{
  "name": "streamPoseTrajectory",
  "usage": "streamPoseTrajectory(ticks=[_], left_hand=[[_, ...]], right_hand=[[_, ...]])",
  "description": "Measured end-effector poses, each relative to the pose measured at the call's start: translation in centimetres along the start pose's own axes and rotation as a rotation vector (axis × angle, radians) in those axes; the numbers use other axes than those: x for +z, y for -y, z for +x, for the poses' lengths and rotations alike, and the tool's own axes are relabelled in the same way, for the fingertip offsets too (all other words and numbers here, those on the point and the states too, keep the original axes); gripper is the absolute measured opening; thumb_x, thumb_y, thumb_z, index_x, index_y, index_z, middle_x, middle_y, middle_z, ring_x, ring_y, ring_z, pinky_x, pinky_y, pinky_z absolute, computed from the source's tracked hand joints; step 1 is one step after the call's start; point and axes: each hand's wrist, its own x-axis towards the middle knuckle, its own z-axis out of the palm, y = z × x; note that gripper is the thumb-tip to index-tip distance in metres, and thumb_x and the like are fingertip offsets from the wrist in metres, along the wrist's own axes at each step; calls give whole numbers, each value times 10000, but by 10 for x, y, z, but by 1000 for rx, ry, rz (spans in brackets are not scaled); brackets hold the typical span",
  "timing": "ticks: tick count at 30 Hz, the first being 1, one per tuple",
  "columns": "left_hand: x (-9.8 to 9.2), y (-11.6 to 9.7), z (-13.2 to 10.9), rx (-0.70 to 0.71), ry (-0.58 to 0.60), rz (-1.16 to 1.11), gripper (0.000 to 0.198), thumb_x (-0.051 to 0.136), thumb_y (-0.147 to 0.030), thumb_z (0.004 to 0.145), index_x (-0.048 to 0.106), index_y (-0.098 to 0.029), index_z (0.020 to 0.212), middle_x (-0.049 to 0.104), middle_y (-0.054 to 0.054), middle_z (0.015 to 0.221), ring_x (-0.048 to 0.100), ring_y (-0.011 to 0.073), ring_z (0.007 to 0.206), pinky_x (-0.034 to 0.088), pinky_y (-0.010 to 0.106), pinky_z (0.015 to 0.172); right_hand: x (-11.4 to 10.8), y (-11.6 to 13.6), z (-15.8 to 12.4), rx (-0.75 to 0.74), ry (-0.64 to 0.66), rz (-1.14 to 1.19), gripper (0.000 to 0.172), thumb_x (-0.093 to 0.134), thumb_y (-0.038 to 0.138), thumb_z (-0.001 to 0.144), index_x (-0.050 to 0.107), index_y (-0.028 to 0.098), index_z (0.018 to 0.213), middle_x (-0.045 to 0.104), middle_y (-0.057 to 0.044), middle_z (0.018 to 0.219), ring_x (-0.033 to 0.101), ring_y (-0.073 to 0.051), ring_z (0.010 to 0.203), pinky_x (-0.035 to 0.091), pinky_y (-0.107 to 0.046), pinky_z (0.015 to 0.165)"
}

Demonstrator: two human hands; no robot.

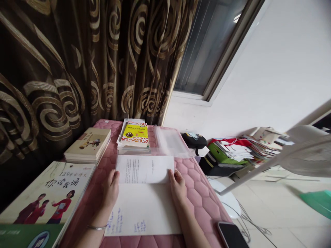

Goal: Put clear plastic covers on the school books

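Left grip (112, 187) and right grip (178, 186) each pinch a side edge. Under them is the pink bed (200, 187). Between them, over it, is the open book (144, 208) they hold. A hard tug could rip it. If the right arm (192, 222) slid out, it might knock the phone (232, 235) off.

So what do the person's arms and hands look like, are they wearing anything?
The left hand and right hand wear no gloves. A thin, silvery bangle circles the left arm; the right arm shows none. No sleeves are visible.
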Motion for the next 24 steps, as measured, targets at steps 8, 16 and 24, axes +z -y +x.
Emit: streamPoseTrajectory(ticks=[8, 16, 24], left_hand=[[0, -5, -1, -45, 2, 18, 331, 397, -522, 857, 436, -250, 672, 550, -22, 598, 492, 142, 538, 389, 249, 522], [1, 0, 0, -66, 11, 22, 331, 393, -520, 878, 476, -252, 702, 583, -6, 638, 535, 165, 582, 418, 265, 552], [1, 5, 1, -15, 11, -5, 313, 423, -504, 884, 481, -250, 710, 602, -5, 647, 550, 163, 593, 416, 259, 548]], right_hand=[[0, 0, -4, 46, 2, 142, 444, 681, 637, 684, 602, 201, 709, 559, -6, 678, 472, -171, 664, 391, -273, 612], [1, -4, -2, 24, -20, 70, 459, 655, 662, 704, 601, 206, 720, 512, 19, 602, 420, -157, 599, 342, -268, 558], [1, -6, 0, -12, 15, 45, 494, 610, 691, 735, 595, 198, 749, 551, 1, 674, 460, -172, 657, 368, -270, 605]])
